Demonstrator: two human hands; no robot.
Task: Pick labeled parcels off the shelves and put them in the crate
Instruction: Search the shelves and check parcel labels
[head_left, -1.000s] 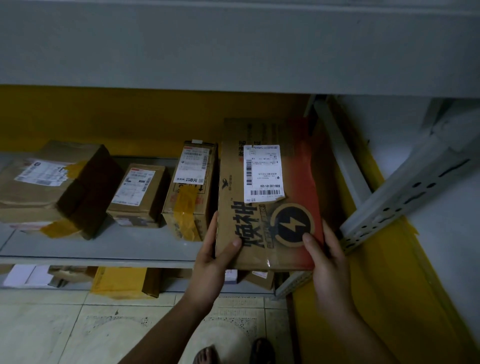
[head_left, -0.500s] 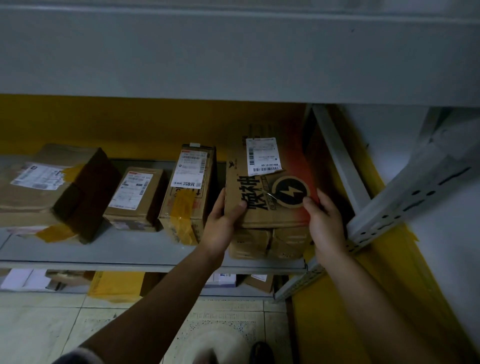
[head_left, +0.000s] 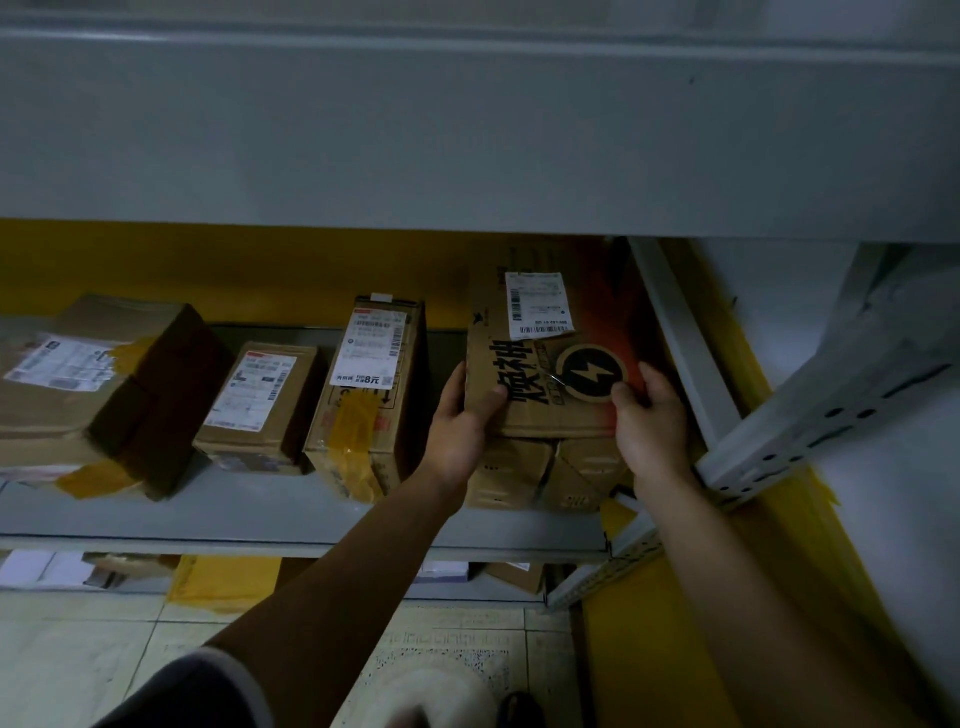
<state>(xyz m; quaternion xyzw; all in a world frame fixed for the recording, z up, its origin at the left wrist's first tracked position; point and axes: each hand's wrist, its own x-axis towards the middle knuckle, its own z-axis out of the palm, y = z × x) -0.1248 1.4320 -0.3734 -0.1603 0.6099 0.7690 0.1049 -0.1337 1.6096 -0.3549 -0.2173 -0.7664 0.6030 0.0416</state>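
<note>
Parcel: Your lightning-bolt box (head_left: 545, 400) sat at the right end of the grey shelf (head_left: 260, 514), printed face up, close to the perforated upright (head_left: 810, 415).
Left hand: Your left hand (head_left: 460, 423) gripped the box's left edge, thumb curled over the top, fingers down the side facing the tall taped parcel (head_left: 369, 410).
Right hand: Your right hand (head_left: 652, 423) gripped the right edge, fingers curled onto the top beside the round bolt emblem (head_left: 595, 374).
Surface: The grey metal shelf ran under a broad grey upper shelf (head_left: 467, 130).
Room: A yellow wall (head_left: 260, 270) stood behind, pale floor tiles (head_left: 78, 649) lay below, and the light was dim.
Writing: A white barcode label (head_left: 537, 304) sat near the back of the box top, its print too small to read; large black Chinese characters ran beside the emblem.
Neighbours: The tall parcel's label showed "8元"; left of it stood a small box (head_left: 260, 400) and a large box (head_left: 93, 384), each with a white label.
</note>
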